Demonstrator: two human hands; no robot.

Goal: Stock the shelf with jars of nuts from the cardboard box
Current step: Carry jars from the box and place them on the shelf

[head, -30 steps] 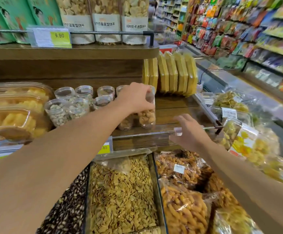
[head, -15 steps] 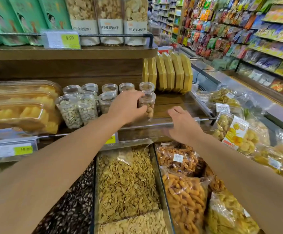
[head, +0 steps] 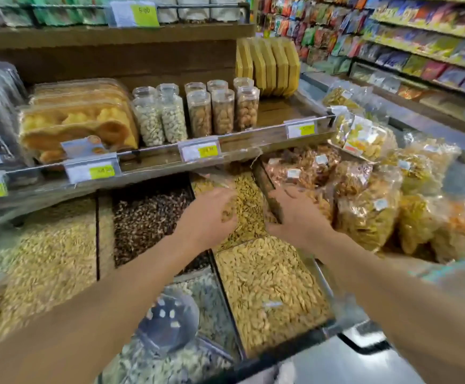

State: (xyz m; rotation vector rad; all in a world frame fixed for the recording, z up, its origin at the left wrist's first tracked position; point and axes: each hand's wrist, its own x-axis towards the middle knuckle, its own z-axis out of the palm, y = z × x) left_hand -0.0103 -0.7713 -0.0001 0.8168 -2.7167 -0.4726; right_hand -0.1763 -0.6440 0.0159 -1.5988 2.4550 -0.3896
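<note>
Several clear jars of nuts [head: 199, 113] stand upright in two rows on the wooden shelf [head: 278, 109], the rightmost jar [head: 247, 108] at the row's end. Both hands hang below the shelf, over the bulk seed bins. My left hand [head: 207, 214] is blurred, fingers loosely curled, with nothing in it. A little to its right is my right hand [head: 295, 214], also loose and holding nothing. No cardboard box is in view.
Yellow flat packs [head: 268, 66] lean at the shelf's right end, tubs of pastries [head: 78, 123] at its left. Price tags [head: 200, 151] hang on the shelf rail. Bulk bins [head: 267, 286] with a scoop [head: 167, 320] lie below; bagged snacks [head: 370, 212] pile at the right.
My left hand has let go of the rightmost jar, which now stands on the shelf. Both hands have dropped from the shelf rail to above the bins. The view has pulled back.
</note>
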